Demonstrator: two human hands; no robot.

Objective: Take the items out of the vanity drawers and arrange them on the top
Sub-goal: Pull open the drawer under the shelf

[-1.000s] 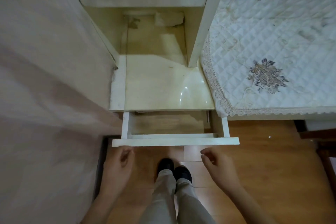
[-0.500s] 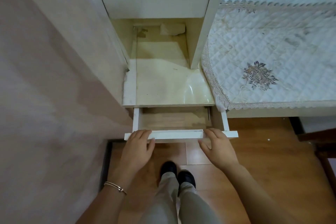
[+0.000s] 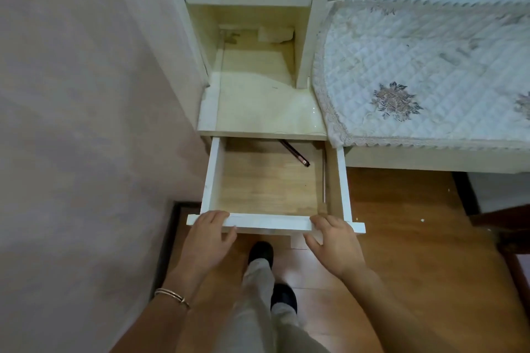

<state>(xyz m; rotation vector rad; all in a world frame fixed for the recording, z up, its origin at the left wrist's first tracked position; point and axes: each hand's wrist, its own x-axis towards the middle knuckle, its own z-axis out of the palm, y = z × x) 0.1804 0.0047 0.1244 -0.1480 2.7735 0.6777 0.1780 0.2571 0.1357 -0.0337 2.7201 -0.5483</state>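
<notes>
Left hand (image 3: 207,239) and right hand (image 3: 335,243) both grip the front edge of the white wooden drawer (image 3: 268,222); beyond their fingers, a slim dark pencil (image 3: 295,153) lies inside at the back.

Left grip (image 3: 208,241): I have it palm down, fingers (image 3: 213,216) curled over the left end of the drawer front (image 3: 266,222), thumb below the edge.
Left wrist: I see a thin bangle (image 3: 172,295) round it; forearm bare, running in from the lower left.
Right grip (image 3: 335,243): I have it palm down, fingers (image 3: 324,221) hooked over the right end of the same front panel, thumb spread toward the middle.
Right forearm: bare, reaching in from the lower right.
Legs: light trousers (image 3: 258,309), dark shoes (image 3: 261,251), one foot ahead of the other.
</notes>
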